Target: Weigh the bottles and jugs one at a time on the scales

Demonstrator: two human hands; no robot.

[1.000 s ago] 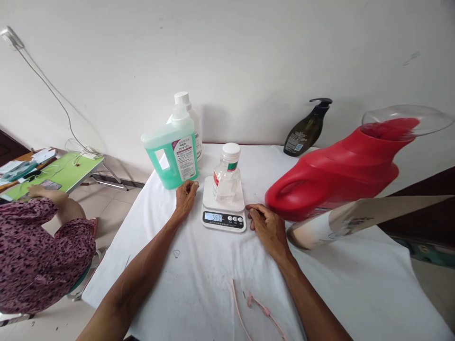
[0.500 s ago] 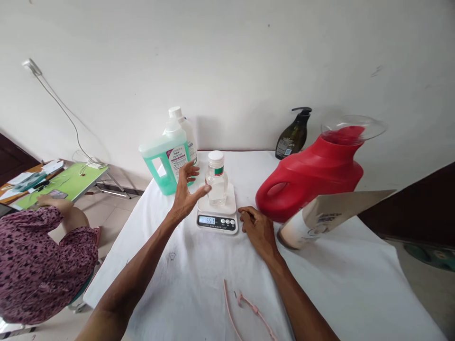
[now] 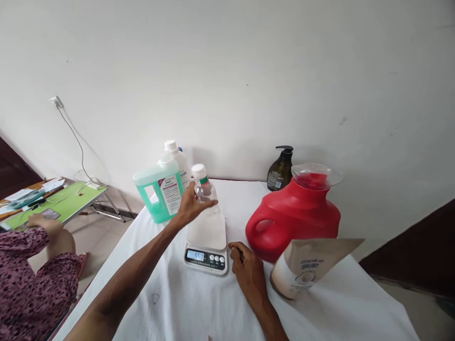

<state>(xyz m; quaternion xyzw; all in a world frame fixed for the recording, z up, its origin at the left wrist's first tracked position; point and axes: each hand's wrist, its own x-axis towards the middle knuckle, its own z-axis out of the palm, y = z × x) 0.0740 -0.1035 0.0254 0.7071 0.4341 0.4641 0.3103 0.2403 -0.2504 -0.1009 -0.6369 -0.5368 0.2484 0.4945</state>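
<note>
A left hand [image 3: 189,208] grips the bottle [image 3: 206,190] mid-frame at the scale [image 3: 206,235]; steady, upright handling looks wise. The right hand [image 3: 250,270], lower center, curls narrowly.

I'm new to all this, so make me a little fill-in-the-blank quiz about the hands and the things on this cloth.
1. The clear bottle at the left hand has a ____ cap.
2. The large jug just beyond the right hand is coloured ____.
3. Beside the right hand's fingertips sits a digital ____ with a lit display.

Missing words: white; red; scale.
</note>
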